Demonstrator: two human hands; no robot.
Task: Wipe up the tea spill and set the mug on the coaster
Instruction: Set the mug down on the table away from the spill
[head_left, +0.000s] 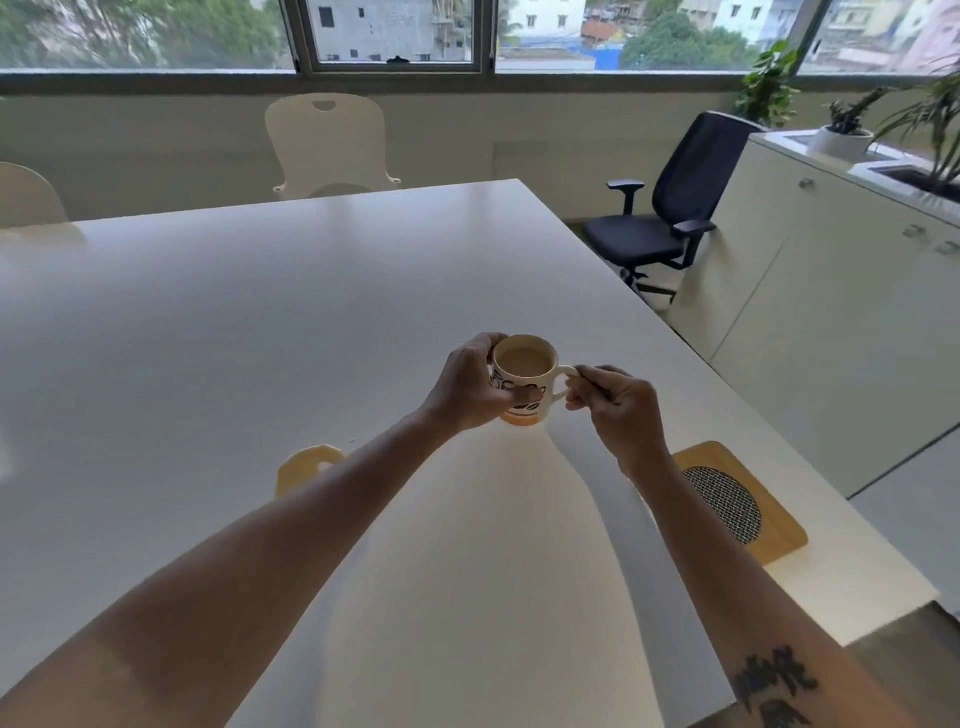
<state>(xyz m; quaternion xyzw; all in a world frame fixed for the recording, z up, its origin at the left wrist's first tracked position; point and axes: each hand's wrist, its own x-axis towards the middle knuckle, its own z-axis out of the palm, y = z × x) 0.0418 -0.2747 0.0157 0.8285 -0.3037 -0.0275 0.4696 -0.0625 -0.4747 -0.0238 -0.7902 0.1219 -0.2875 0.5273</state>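
One mug (523, 379), one coaster (737, 501) and one yellowish cloth (307, 467) were seen on a single white table (260, 322). Two bare hands were counted, both at the mug. Three chairs were in view: two pale chairs (327, 143) at the far and left edges of the table, and one dark office chair (670, 208) off to the right, beside a white cabinet (810, 291) on which potted plants (852, 124) were set.

The mug's body was wrapped by the left hand (467, 387), whose fingers were curled round its far side while the thumb was pressed on the printed front. The mug's handle, turned to the right, was pinched by the right hand (621, 410) between thumb and curled fingers.

The mug was held upright near the middle of the table, and whether its base rested on the surface or was just lifted could not be told. It was filled nearly to the rim with milky brown tea. The coaster, a wooden square with a round mesh centre, lay near the table's right edge, partly hidden by the right forearm, well apart from the mug. The cloth lay to the left, partly covered by the left forearm.
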